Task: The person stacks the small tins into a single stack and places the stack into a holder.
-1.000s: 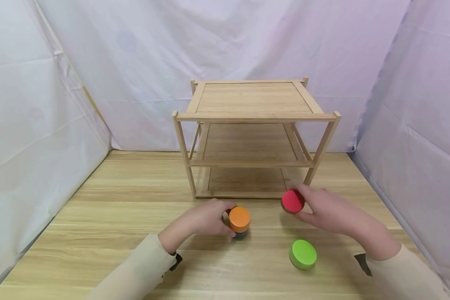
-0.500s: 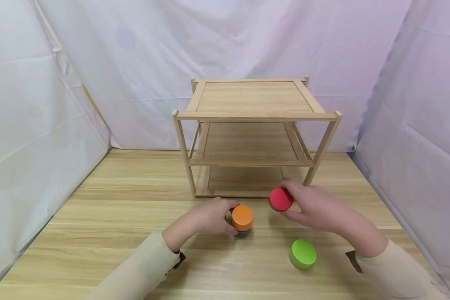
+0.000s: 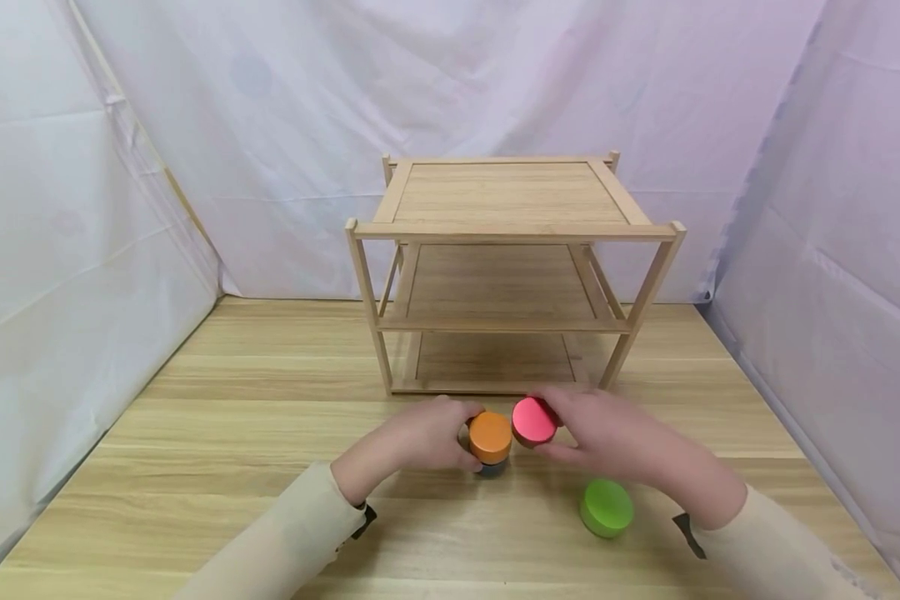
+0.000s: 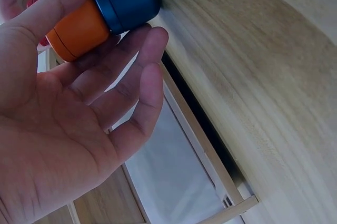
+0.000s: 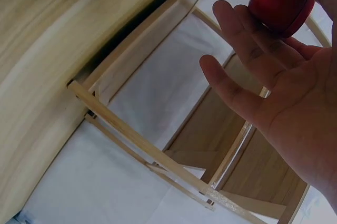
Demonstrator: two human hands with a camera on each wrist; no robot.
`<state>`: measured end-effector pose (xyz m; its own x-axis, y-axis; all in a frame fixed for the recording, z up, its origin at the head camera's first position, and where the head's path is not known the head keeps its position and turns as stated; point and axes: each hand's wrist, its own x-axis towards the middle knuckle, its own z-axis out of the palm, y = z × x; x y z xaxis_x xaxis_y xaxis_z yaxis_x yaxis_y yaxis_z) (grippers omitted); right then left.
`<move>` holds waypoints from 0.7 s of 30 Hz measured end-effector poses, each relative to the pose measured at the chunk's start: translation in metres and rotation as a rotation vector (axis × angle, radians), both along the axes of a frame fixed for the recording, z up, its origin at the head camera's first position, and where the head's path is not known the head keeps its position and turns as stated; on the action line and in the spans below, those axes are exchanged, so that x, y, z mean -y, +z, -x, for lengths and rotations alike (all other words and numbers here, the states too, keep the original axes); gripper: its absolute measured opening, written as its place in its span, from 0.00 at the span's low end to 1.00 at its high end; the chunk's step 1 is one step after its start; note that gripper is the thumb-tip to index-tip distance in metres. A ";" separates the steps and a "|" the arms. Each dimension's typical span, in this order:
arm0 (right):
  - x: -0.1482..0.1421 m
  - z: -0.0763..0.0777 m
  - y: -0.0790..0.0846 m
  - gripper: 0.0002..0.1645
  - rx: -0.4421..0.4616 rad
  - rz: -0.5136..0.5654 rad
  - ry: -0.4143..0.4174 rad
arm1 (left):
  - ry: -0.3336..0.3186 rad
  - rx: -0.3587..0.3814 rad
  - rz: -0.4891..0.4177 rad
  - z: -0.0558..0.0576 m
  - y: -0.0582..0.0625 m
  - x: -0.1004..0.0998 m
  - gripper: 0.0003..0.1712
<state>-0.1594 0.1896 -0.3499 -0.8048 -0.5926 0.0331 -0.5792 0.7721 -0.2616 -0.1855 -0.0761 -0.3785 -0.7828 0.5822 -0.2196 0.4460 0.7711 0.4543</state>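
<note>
The left hand [image 3: 438, 435] grips a stack of two small jars on the wooden surface [image 3: 232, 467]: an orange jar [image 3: 491, 435] sits directly on top of a blue jar [image 4: 128, 0]. Its thumb lies along the stack, with the tip at the join between the two jars, while the fingers curl along the other side. The right hand [image 3: 607, 433] holds a red jar [image 3: 534, 422] between thumb and fingers, just beside the orange one; whether those two touch, I cannot tell. In the right wrist view, two of its fingers extend past the red jar. A green jar [image 3: 607, 510] stands on the surface, near the right hand and on the person's side of it. Behind the jars stands a three-level wooden rack [image 3: 510, 231], with white cloth [image 3: 457, 75] hanging beyond it.
</note>
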 end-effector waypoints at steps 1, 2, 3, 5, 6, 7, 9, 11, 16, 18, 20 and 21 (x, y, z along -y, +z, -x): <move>0.000 -0.001 -0.001 0.32 -0.006 0.004 0.009 | 0.001 0.000 0.001 0.000 0.000 -0.001 0.34; 0.000 -0.001 -0.002 0.33 -0.010 0.009 0.016 | 0.003 0.000 0.002 0.001 0.000 -0.001 0.34; -0.001 -0.002 -0.003 0.35 -0.012 0.009 0.017 | 0.005 0.001 0.003 0.001 0.000 -0.001 0.35; -0.002 -0.003 -0.003 0.36 -0.013 0.013 0.011 | 0.006 0.002 0.004 0.001 -0.001 -0.002 0.35; -0.002 -0.003 -0.003 0.35 -0.009 0.019 0.007 | 0.006 0.004 0.001 0.001 0.000 -0.001 0.35; -0.002 -0.003 -0.002 0.34 -0.006 0.027 0.002 | 0.003 0.004 -0.001 0.001 0.000 -0.001 0.34; 0.000 -0.003 0.000 0.33 -0.001 0.041 -0.008 | -0.004 0.002 -0.004 0.001 0.000 -0.001 0.32; 0.002 -0.002 0.003 0.32 0.000 0.053 -0.008 | -0.013 0.003 -0.014 0.001 -0.001 -0.001 0.30; 0.011 -0.003 0.007 0.34 -0.002 0.070 0.020 | -0.032 0.007 -0.040 0.000 -0.002 -0.003 0.27; 0.014 -0.004 0.006 0.34 -0.021 0.067 0.041 | -0.037 0.008 -0.047 0.000 -0.003 -0.004 0.28; 0.017 -0.005 0.004 0.35 -0.036 0.064 0.060 | -0.046 0.008 -0.051 0.000 -0.002 -0.005 0.28; 0.018 -0.006 0.003 0.35 -0.043 0.062 0.068 | -0.049 0.007 -0.052 0.000 -0.002 -0.006 0.29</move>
